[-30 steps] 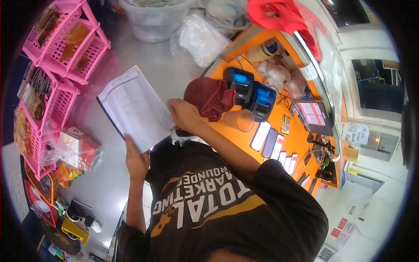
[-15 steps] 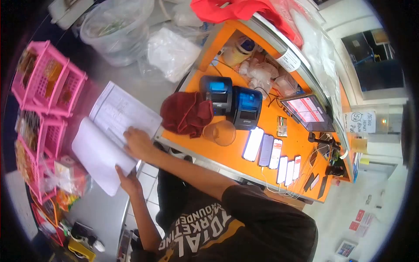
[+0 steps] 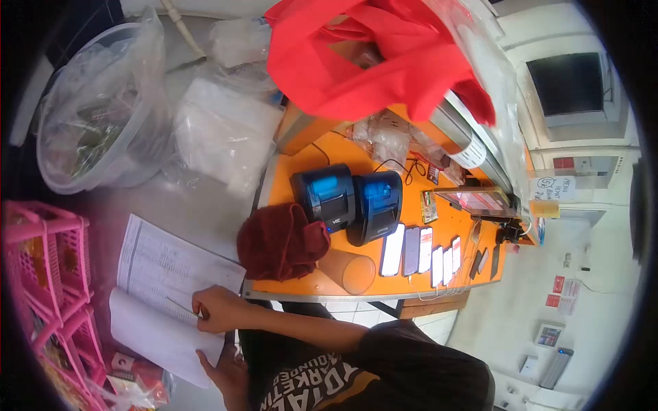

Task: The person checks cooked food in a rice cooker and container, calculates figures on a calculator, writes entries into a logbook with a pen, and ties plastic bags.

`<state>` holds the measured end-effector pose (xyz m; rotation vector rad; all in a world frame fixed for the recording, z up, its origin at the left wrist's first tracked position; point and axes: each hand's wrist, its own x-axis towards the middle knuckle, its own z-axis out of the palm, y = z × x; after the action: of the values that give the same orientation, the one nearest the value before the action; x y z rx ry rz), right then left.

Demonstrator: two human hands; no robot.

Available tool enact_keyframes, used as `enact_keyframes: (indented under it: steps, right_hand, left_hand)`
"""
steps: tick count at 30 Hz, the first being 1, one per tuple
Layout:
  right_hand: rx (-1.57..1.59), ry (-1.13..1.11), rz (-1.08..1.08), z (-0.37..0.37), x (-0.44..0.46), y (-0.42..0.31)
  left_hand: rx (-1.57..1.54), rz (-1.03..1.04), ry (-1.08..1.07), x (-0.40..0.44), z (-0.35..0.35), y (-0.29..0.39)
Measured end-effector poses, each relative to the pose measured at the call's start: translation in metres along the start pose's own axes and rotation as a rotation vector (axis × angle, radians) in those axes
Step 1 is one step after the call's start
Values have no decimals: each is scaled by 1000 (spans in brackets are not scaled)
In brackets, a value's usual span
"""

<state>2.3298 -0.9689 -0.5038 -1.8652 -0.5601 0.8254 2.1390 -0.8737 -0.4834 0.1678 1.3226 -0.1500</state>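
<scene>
An open ledger book [image 3: 175, 270] lies on the metal counter, its upper page printed with a table and its lower page [image 3: 154, 335] blank. My right hand [image 3: 223, 309] rests over the right part of the book. Between its closed fingers is a thin pen [image 3: 179, 306] that points left across the paper. Below it, my left hand [image 3: 227, 375] grips the book's right edge, with the thumb on the blank page. Its other fingers are partly hidden.
Pink baskets [image 3: 48, 267] stand at left, a clear plastic tub [image 3: 103, 116] beyond. An orange desk [image 3: 288, 291] bears a maroon cloth [image 3: 281, 243], two printers [image 3: 322, 202], a glass [image 3: 349, 272], several phones [image 3: 410, 250] and a tablet [image 3: 480, 200]. A red bag [image 3: 384, 61] hangs above.
My view has shifted, so the counter and desk items sit elsewhere in the picture. My right hand now shows a pen over the printed page. The left hand stays at the book's edge.
</scene>
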Motion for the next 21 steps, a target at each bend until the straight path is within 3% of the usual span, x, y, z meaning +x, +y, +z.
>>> enact_keyframes:
  steps: [1,2,5,6,7,8,9,10,11,12,13,14,17,18,20,21]
  right_hand:
    - [284,-62,2,-11,-2,4]
    - [286,-56,21,-20,-6,5]
    - [854,-313,276,-43,-12,4]
    - [854,-310,286,-43,-17,9]
    - [826,-222,161,-40,-22,12]
    - [792,-136,26,-39,-28,13]
    - [795,-135,30,-41,-34,15]
    - [674,-181,194,-55,-34,7]
    - [549,-225,354,-60,-33,3]
    - [551,-225,356,-54,-33,4]
    - [133,16,266,-46,-34,9]
    - [-284,252,170,-42,-34,6]
    - [-520,428,331,-44,-24,-17]
    - [-511,422,332,-45,-21,-16]
    - [-641,235,548,-40,-20,-10]
    - [-694,295,489,-36,-23,0]
  left_hand:
    - [4,-17,5,-10,10,1]
    - [101,-83,-8,-18,16,3]
    - [212,-212,-57,-21,27,15]
    - [467,-64,-133,-18,27,19]
    - [720,81,-203,-19,28,26]
    - [720,76,-199,-17,29,30]
    - [958,367,-195,-14,33,34]
    - [1186,670,-190,-11,39,38]
    - [1187,668,-189,-6,43,47]
    - [1501,1114,-209,2,44,59]
    - [1790,1580,-223,9,45,71]
    - [1794,1576,-224,14,42,80]
    - [1943,1595,-187,28,36,92]
    - [1971,1658,-161,36,33,90]
    - [1956,1752,-114,48,22,83]
    - [1906,1794,-77,56,18,79]
